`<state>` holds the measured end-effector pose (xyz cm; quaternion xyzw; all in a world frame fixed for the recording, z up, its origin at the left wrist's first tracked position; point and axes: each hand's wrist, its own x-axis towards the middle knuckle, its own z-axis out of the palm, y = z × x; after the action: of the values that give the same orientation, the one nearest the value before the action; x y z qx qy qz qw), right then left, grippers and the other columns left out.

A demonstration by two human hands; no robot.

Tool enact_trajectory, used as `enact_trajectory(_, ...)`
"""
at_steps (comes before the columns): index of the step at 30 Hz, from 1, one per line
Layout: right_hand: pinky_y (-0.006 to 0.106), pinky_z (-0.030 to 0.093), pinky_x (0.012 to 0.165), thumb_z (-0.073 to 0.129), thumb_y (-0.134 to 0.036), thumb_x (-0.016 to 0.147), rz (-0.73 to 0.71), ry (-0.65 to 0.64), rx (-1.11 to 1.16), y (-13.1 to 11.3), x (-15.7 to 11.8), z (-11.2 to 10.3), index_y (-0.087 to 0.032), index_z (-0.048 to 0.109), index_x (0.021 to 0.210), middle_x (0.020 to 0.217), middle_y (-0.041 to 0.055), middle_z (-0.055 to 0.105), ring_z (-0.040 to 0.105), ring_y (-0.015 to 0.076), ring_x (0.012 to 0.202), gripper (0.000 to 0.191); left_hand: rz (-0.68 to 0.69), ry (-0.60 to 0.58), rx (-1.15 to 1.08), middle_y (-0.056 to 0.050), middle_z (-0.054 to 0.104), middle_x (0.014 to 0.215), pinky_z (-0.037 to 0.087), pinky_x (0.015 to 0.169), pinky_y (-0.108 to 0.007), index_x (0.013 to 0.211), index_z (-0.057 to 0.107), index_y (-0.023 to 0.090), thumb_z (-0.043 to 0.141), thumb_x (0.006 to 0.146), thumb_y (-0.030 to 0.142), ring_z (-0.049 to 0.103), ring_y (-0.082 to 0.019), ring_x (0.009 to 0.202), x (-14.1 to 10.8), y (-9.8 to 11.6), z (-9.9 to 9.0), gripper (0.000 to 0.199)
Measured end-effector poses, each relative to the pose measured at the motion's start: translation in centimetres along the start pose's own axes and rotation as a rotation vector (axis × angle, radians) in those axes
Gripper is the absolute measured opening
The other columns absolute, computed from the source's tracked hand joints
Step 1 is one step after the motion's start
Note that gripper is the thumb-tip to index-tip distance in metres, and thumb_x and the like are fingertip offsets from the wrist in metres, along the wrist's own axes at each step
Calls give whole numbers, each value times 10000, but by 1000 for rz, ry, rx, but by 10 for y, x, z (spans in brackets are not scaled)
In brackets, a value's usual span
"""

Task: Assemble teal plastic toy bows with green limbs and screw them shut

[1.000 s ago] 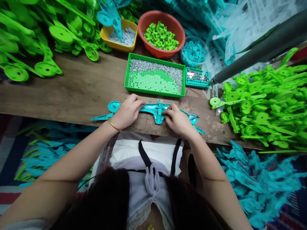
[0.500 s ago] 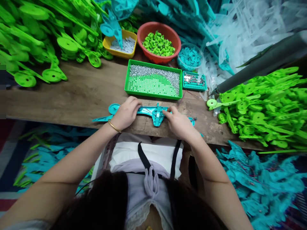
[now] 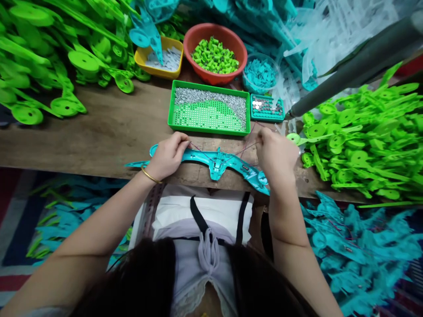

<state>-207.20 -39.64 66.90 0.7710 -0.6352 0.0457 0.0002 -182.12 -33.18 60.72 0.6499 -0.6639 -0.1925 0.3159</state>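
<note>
Wooden tabletop (image 3: 109,119) bears turquoise frame (image 3: 216,165); right fingers (image 3: 261,135) pinch thread (image 3: 246,149).

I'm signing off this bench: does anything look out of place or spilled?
One thing: a turquoise part juts over the yellow bowl, its tip hiding some pale pieces. That looks odd, as the bowl's contents are different. I can't tell whether they touch. No silver bits look spilled around the green tray.
</note>
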Motion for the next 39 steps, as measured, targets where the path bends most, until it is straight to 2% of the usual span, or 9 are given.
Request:
enact_trajectory(6,374,491,983,624,-312,859,-380,-165,908,20,-7,25,-268,583,1322,1340,53,618,603,214,1178,467,-9,-5,50,-56,708,926,502,802,-317,953,536,202,398,942,306,663,-198,868,-3,2,5,173)
enact_trajectory(9,409,503,993,526,-357,929,-202,-39,1077,51,-42,43,-265,615,1275,1297,66,646,642,205,1125,369,-6,11,36,-48,706,906,503,797,-314,956,530,204,401,944,304,663,-193,859,-3,2,9,164)
enact_trajectory(11,443,500,984,458,-397,960,47,177,926,67,-69,56,-201,606,1261,1247,121,657,647,220,1097,389,2,17,44,-51,701,894,504,784,-317,954,525,204,402,941,302,662,-196,845,-2,4,10,158)
enact_trajectory(18,491,449,1000,652,-589,804,-36,26,364,87,-96,79,-112,510,1348,1236,195,642,579,312,1153,738,-161,175,446,-129,676,997,515,798,-434,1008,552,187,362,932,326,646,-272,875,-4,-19,-37,247)
enact_trajectory(24,518,434,989,580,-481,888,6,50,93,126,-70,39,-118,576,1290,1251,207,637,586,343,1152,541,-395,195,595,-72,644,888,496,826,-478,934,547,229,398,917,379,609,-283,867,-23,-51,-95,211)
enact_trajectory(27,478,477,947,551,-434,916,-75,177,138,94,-59,5,-143,579,1303,1189,178,677,633,316,1080,485,-332,180,347,-19,658,849,492,768,-362,904,587,240,478,887,358,610,-211,792,-35,-39,-110,161)
enact_trajectory(30,425,481,990,490,-336,956,-358,333,420,9,-46,-9,-171,597,1269,1184,136,689,630,248,1113,369,-219,83,111,-15,692,875,489,731,-315,930,624,236,493,903,381,630,-193,815,-45,-20,-123,196)
enact_trajectory(35,497,439,1069,517,-279,938,-928,70,685,-139,-33,9,-101,544,1327,1300,165,633,583,282,1216,429,-104,57,-6,-40,675,883,505,763,-299,935,622,207,484,939,338,635,-174,838,-63,6,-143,191)
enact_trajectory(39,295,568,698,442,-236,970,-876,-98,953,-153,-31,29,-201,694,1054,896,56,735,700,179,794,268,-2,-105,-168,-57,684,876,523,754,-270,930,635,174,499,942,327,648,-156,816,-48,-7,-131,205)
